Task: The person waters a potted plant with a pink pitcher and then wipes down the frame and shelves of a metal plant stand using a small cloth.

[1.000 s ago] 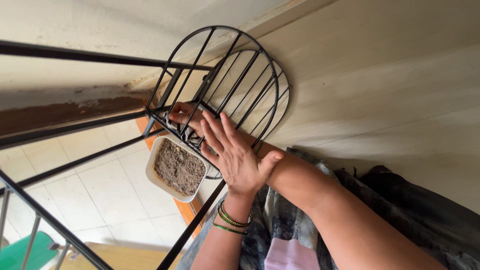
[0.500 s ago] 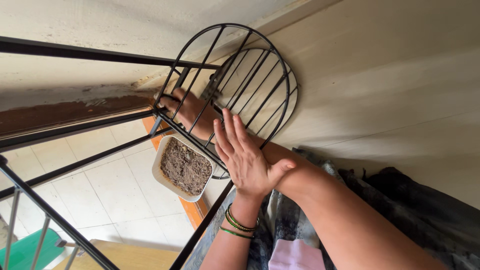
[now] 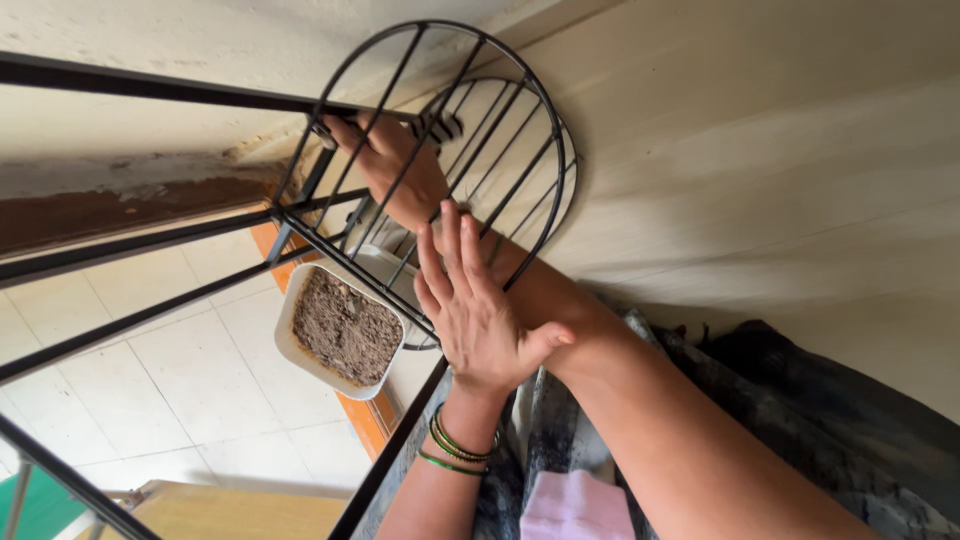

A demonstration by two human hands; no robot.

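Head view looks down on a black, round-topped metal wire rack (image 3: pixel 450 150), its thin rods running side by side inside a curved hoop, fixed against a black metal railing (image 3: pixel 150 95) of straight bars. The right hand (image 3: pixel 395 165) reaches through behind the rods from the lower right, its forearm crossing under the other wrist; its fingers curl toward the rack's upper left corner where hoop and rail meet, but the bars cross them and whether they actually grip cannot be told. The left hand (image 3: pixel 480 320) is in front of the rack's lower edge, flat and open, fingers straight and close together, thumb spread to the right, holding nothing; the fingertips lie over the lowest rods. Thin green bangles (image 3: pixel 455 445) ring that wrist. Just left of the open hand and below the rack sits a white, rounded-square plastic pot (image 3: pixel 340 330) filled with dry, crumbly brown soil, resting on an orange ledge (image 3: pixel 365 420). Below lies a pale tiled floor (image 3: pixel 180 380); to the right rises a smooth cream wall (image 3: pixel 760 180). Dark patterned fabric (image 3: pixel 800 400) covers the lap.
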